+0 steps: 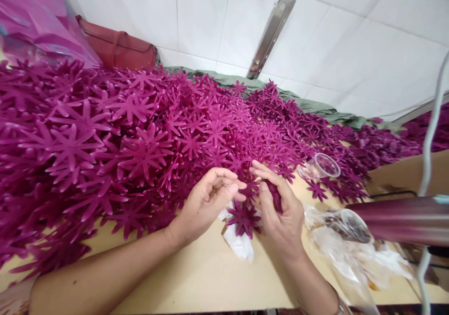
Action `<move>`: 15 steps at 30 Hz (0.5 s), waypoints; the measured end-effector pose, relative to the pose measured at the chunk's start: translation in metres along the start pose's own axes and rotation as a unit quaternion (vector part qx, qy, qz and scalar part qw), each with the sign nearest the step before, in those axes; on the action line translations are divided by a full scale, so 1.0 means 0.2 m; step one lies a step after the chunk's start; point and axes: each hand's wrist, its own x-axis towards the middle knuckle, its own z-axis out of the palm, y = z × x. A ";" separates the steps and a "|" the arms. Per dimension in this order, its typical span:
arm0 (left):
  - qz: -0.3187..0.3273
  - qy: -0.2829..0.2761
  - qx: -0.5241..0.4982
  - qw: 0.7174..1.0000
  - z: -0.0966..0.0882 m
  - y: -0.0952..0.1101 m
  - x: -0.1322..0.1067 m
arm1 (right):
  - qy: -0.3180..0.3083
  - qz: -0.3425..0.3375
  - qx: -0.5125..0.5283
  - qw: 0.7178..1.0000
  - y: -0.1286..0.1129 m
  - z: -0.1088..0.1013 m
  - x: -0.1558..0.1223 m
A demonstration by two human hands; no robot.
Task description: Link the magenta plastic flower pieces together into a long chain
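My left hand [206, 203] hovers at the near edge of the flower heap, fingers loosely bent and apart, with nothing visible in them. Facing it, my right hand [286, 212] has a dark magenta petal piece [274, 196] tucked between thumb and palm; its full shape is hidden by the fingers. Below and between both hands, a single magenta artificial flower [243, 219] lies over a crumpled white tissue [240, 245]. A large heap of similar many-petalled flowers [147, 151] spreads behind my hands.
On the right are a clear plastic cup [321, 165], a crumpled clear bag [333, 254] and a shiny purple cylinder [396, 219]. A white cable [428, 156] hangs there. A red bag [115, 46] and a metal bracket [271, 37] are by the tiled wall.
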 end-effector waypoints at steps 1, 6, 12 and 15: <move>-0.004 0.010 0.004 1.000 0.00 0.01 0.00 | -0.002 0.012 0.005 1.000 0.00 0.00 0.00; -0.025 0.025 0.031 0.999 0.00 0.03 0.01 | -0.019 0.050 -0.019 0.998 -0.01 0.00 -0.01; -0.035 0.033 0.061 0.997 0.00 0.03 0.00 | -0.010 0.013 -0.087 0.996 -0.01 -0.01 -0.02; -0.054 0.030 0.071 0.996 0.00 0.03 0.00 | -0.029 -0.028 -0.101 0.994 -0.02 -0.01 -0.01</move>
